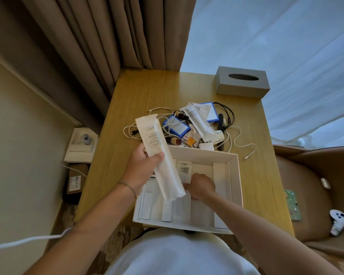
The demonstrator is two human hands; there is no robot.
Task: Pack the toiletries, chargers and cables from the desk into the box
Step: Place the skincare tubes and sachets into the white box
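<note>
A white open box (235,175) sits at the desk's near edge, with several white paper-wrapped packets lying inside. My left hand (141,167) holds a long white paper packet (157,147) tilted above the box's left side. My right hand (202,186) is down inside the box, fingers closed on a white packet (184,169) lying there. Behind the box is a heap of things: another long white packet (200,122), blue-edged boxes (177,127), small brown bottles (175,140), white cables (240,143) and black cables (227,114).
A grey tissue box (241,82) stands at the desk's far right corner. Brown curtains hang behind the wooden desk (147,92). A brown chair (310,187) on the right carries a white controller (339,222). Cardboard boxes (75,181) lie on the floor at left.
</note>
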